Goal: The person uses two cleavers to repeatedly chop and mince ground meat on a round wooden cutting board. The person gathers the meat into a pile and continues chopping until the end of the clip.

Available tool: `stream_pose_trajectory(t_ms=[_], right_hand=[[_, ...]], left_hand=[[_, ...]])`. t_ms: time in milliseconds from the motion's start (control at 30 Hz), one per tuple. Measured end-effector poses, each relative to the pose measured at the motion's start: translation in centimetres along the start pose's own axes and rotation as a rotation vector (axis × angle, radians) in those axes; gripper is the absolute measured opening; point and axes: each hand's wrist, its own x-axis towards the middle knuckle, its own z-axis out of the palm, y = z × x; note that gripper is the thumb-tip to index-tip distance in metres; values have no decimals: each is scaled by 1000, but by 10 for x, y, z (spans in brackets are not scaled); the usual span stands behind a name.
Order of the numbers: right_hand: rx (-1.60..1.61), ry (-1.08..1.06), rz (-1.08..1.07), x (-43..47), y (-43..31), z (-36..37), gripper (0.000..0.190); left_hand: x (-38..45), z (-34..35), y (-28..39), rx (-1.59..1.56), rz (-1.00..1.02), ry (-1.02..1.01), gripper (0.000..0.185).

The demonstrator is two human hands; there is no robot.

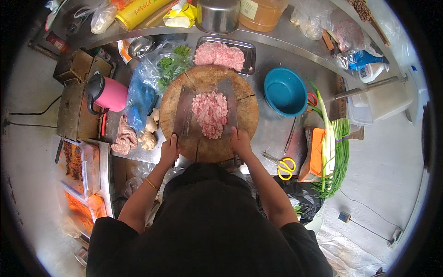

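My left hand (169, 151) grips the handle of a cleaver whose broad blade (183, 110) lies along the left side of a heap of chopped raw meat (210, 114). On the right side of the heap is a second cleaver blade (232, 104), and my right hand (240, 141) is closed around its handle. Both blades are over a round wooden chopping block (207, 150) with cracks in its surface. Just behind the block, a metal tray (250, 57) holds a larger mass of minced raw meat (221, 56).
Left of the block are ginger (149, 136), a blue plastic bag (138, 110), herbs (166, 63) and a pink jug (112, 93). To the right stand a teal basin (285, 91), yellow-handled scissors (285, 168) and spring onions (327, 138). A loaded metal shelf (273, 43) overhangs the back.
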Motion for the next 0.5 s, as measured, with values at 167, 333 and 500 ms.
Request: stream_pose_trajectory(t_ms=[167,333,500], right_hand=[[-307,101,-16,-9,-51,4,39],[-355,128,18,-23,-71,20,34],[-288,135,-5,-28,-90,17,33]], left_hand=[[-5,5,0,-153,-32,64,47],[-35,-4,31,-334,29,40,44],[-59,-8,61,-381,-15,-55,46]])
